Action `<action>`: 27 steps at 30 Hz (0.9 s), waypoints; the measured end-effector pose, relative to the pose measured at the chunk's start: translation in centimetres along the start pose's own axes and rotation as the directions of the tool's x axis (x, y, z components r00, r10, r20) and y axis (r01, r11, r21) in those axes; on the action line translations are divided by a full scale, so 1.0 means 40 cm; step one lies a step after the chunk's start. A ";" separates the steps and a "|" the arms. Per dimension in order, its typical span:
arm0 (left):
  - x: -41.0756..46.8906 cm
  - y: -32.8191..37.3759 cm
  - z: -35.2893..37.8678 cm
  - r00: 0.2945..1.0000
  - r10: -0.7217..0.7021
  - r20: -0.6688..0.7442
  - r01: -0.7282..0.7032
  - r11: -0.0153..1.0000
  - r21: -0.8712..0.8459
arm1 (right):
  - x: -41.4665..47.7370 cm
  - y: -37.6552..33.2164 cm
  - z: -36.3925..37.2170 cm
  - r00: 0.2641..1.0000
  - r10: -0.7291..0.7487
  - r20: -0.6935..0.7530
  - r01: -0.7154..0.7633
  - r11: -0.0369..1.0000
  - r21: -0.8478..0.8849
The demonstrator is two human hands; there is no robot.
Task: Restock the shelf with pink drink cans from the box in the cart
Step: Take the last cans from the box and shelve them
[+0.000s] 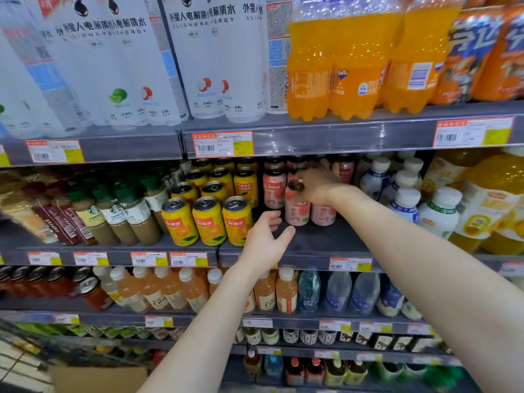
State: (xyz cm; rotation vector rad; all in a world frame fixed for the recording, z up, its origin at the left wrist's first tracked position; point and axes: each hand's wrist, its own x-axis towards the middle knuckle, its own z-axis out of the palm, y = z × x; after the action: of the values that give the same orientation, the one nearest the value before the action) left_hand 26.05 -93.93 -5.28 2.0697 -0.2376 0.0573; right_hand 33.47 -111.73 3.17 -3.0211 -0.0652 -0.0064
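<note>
Pink drink cans stand in rows on the middle shelf (pixel 326 245), between yellow cans and white bottles. My right hand (pixel 314 185) reaches in from the right and grips the top of a front pink can (pixel 296 211), which stands slightly tilted beside another pink can (pixel 323 214). A further pink can (pixel 273 191) stands behind on the left. My left hand (pixel 265 239) hovers just in front of the shelf, fingers loosely curved toward the gripped can's base, holding nothing. The cardboard box (pixel 99 378) shows at the bottom left.
Yellow orange-drink cans (pixel 208 221) fill the shelf left of the pink ones. White-capped bottles (pixel 405 202) stand to the right. Bare shelf lies in front of the pink cans. Large water and orange soda bottles sit above. The cart's wire edge (pixel 42 341) is at lower left.
</note>
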 end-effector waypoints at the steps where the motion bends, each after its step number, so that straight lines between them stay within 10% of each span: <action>1: 0.000 0.001 0.000 1.000 0.001 0.007 -0.001 1.000 0.001 | 0.000 -0.002 0.003 1.000 0.008 -0.003 -0.007 1.000 0.016; 19: -0.029 0.056 -0.075 0.967 0.181 0.180 -0.214 0.959 0.185 | -0.207 -0.033 0.051 0.924 0.100 -0.369 -0.038 0.984 0.173; 27: -0.110 0.124 -0.080 0.918 0.289 0.271 -0.375 0.855 0.359 | -0.393 -0.038 0.051 0.922 0.222 -0.318 -0.156 0.963 0.221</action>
State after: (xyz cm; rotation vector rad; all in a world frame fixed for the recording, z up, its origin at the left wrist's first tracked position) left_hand 20.97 -92.85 -0.09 2.4264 -0.7741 0.1093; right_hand 17.69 -110.66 1.22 -2.7728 0.2450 -0.4753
